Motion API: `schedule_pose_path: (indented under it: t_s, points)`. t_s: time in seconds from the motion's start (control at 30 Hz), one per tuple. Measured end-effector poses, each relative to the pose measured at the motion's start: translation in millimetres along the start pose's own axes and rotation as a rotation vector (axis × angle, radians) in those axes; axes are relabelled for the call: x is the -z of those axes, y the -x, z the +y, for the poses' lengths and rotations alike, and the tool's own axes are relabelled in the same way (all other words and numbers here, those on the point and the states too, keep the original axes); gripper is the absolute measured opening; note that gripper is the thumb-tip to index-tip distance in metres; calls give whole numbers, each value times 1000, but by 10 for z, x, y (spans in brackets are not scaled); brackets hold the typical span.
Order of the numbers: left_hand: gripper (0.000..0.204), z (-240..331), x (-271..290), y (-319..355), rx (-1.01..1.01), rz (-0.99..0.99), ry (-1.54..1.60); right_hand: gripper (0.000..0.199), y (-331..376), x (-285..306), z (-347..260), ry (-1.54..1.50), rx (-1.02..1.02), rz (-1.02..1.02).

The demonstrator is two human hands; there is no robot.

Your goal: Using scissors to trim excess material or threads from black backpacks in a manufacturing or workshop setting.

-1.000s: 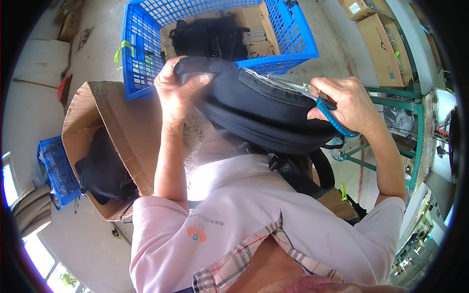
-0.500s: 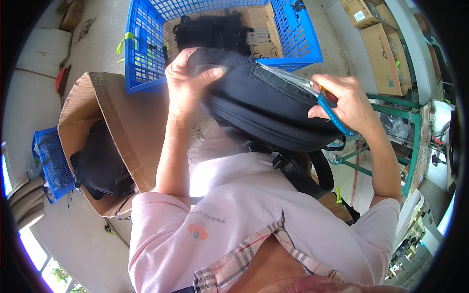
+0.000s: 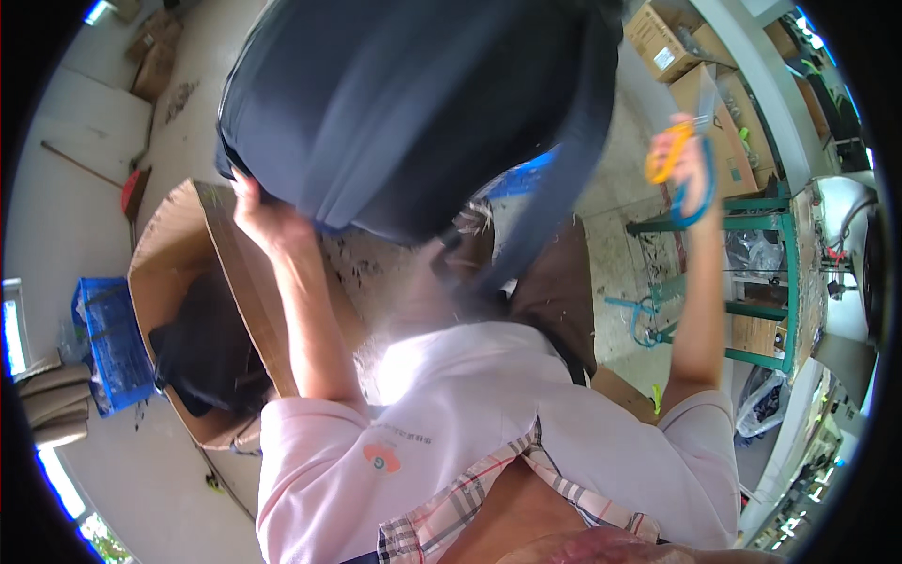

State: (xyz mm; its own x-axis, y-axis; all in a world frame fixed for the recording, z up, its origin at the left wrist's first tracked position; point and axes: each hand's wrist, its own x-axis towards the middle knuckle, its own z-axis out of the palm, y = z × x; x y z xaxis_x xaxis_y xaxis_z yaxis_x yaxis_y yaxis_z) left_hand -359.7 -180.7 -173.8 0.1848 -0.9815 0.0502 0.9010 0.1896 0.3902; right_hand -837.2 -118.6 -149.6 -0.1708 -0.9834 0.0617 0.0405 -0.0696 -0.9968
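A black backpack (image 3: 413, 103) hangs tilted in the air, large at the top of the view, with a wide strap (image 3: 554, 202) dangling from its right side. My left hand (image 3: 268, 221) grips its lower left edge; the thumb shows, while the other fingers are partly hidden by the bag. Well apart from the backpack, to the right, my right hand (image 3: 693, 179) is raised and smeared by motion. It holds scissors (image 3: 657, 167) with one orange and one blue handle loop; their blades are too blurred to make out.
Behind the backpack, a blue plastic basket (image 3: 522, 179) is mostly hidden. To the left stand an open cardboard box (image 3: 252, 273) with a black bag (image 3: 211, 338) inside and a blue crate (image 3: 117, 348). A green-framed bench (image 3: 791, 282) and cardboard boxes (image 3: 695, 94) line the right side.
The backpack has been lifted and turned, and now covers most of the blue basket. My right hand has moved away from it to the right with the scissors. My left hand has shifted left and down.
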Motion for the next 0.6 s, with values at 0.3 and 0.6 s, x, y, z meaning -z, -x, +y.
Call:
schedule_pose_path:
  t_s: [0.3, 0.6]
  points:
    - [38, -1034, 372, 696, 389, 256, -33, 57, 444, -1289, 583, -542, 196, 36]
    - [49, -265, -695, 230, -384, -140, -1238, 53, 413, -1097, -620, 284, 103, -233]
